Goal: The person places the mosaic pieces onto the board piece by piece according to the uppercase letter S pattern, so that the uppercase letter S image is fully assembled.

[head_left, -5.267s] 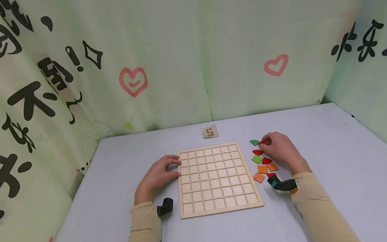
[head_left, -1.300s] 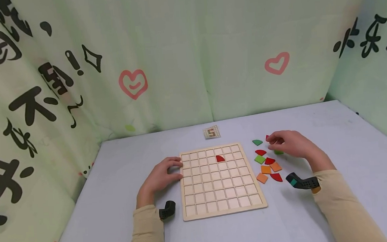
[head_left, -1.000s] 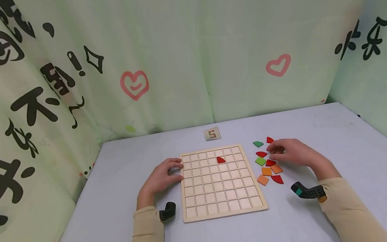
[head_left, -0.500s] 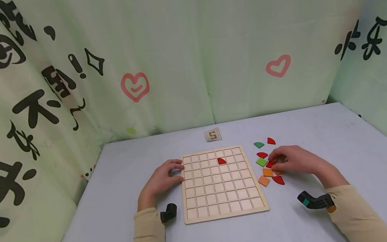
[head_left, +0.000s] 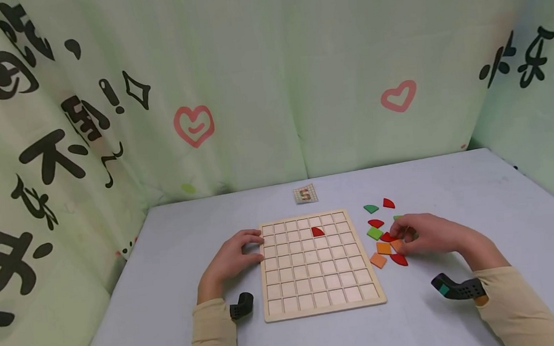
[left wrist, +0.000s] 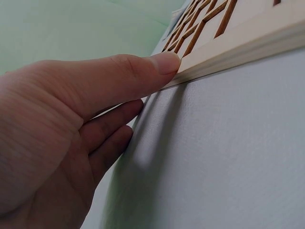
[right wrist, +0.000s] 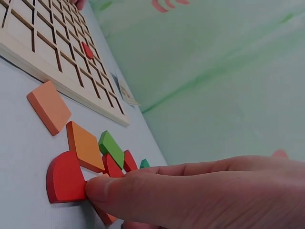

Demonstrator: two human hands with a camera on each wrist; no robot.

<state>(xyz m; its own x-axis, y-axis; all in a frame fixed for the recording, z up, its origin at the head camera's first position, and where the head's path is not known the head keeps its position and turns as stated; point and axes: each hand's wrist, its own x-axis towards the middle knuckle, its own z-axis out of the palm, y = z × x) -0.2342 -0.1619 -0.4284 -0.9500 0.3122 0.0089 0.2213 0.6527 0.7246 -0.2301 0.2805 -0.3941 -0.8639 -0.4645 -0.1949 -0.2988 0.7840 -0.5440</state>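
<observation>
A square wooden grid board (head_left: 326, 312) lies on the table, with one red quarter-round piece (head_left: 317, 232) in a cell near its top. At the board's left edge, my left hand (head_left: 234, 256) rests with thumb and fingertips against the rim; in the left wrist view the thumb (left wrist: 119, 76) lies on it. To the right, my right hand (head_left: 428, 233) has thumb and finger on an orange square tile (head_left: 396, 245), partly hidden by them. In the right wrist view, the thumb covers most of that tile, next to a red quarter-round (right wrist: 66, 179).
Near the hand lie another orange tile (head_left: 383, 248), a further orange tile (head_left: 378, 260), a light green tile (head_left: 375, 233), several red quarter-rounds (head_left: 376, 223) and a dark green one (head_left: 371, 208). A small pattern card (head_left: 304, 193) lies beyond the board.
A red quarter-round now sits on the board that was bare several seconds ago. My right hand has come down and nearer, from the far pieces to the orange tile. The left hand stays.
</observation>
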